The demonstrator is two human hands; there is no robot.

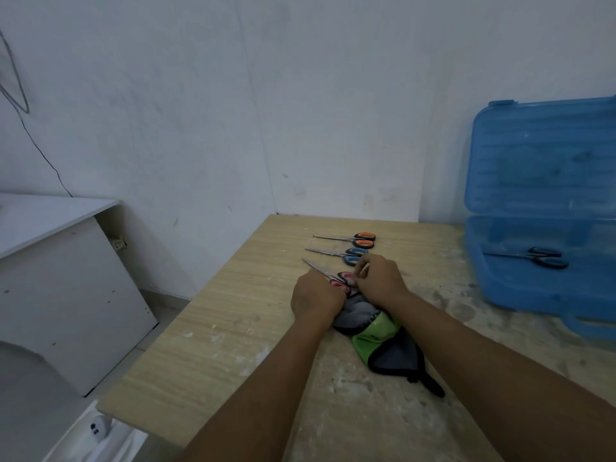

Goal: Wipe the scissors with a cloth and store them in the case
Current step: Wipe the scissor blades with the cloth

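Counter (233,328): pale wood-grain top, white dusty smears, set into a corner of the white wall (300,95). Thin wire (43,155) runs down the wall at L; white cabinet (66,278) stands beside the counter.

Row of 3 on the counter, blades pointing L: orange-handled scissors (353,240) farthest, blue-handled scissors (343,254) mid, red-handled scissors (316,266) nearest.

Both hands close together at the red pair. R hand (380,281) pinches a handle loop. L hand (316,298) curled over the pivot; fingers hidden, grip can't tell.

Grey/green cloth (376,335) bunched under the wrists, trailing toward the camera.

Blue case (500,281) at R, lid up against the wall; black-handled scissors (533,257) lie inside.
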